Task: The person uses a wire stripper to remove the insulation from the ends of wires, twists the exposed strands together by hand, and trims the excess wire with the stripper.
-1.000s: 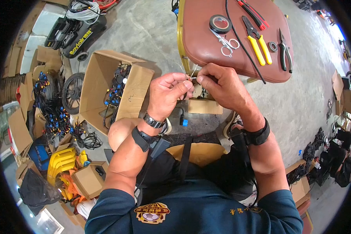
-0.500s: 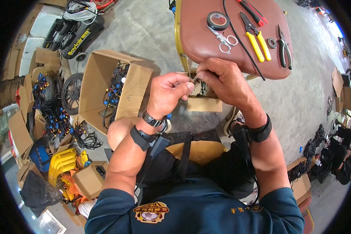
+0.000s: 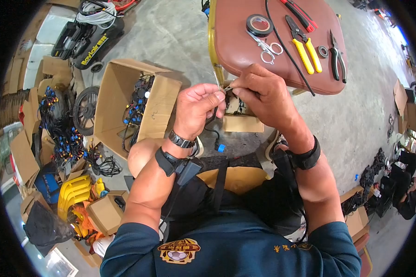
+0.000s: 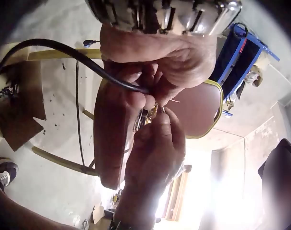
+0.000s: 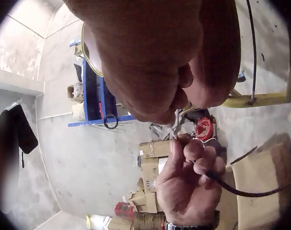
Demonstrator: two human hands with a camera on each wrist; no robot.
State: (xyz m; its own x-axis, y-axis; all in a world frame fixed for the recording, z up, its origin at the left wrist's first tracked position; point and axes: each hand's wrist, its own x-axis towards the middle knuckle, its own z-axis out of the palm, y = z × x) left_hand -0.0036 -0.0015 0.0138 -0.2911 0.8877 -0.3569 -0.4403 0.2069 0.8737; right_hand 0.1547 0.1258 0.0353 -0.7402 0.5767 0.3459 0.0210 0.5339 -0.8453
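My left hand grips a black cable between thumb and fingers. Thin bare wire ends stick up past its fingertips. Facing it, my right hand pinches the light-coloured wires at the cable's end, fingertips close to the left thumb. In the left wrist view the cable runs out of the curled left fingers, and the right hand's thumb and finger meet at the wire tips. Below the left hand hangs a blue connector on a black lead.
A brown padded stool ahead bears black tape, folding scissors, yellow-handled pliers, black pliers and a loose black cable. A cardboard box of connectors stands left, a smaller box beneath the hands.
The right fingertips have shifted slightly up and left at the wires, and the wire ends now point upward beside the left thumb. The blue connector hangs in view again below the left hand.
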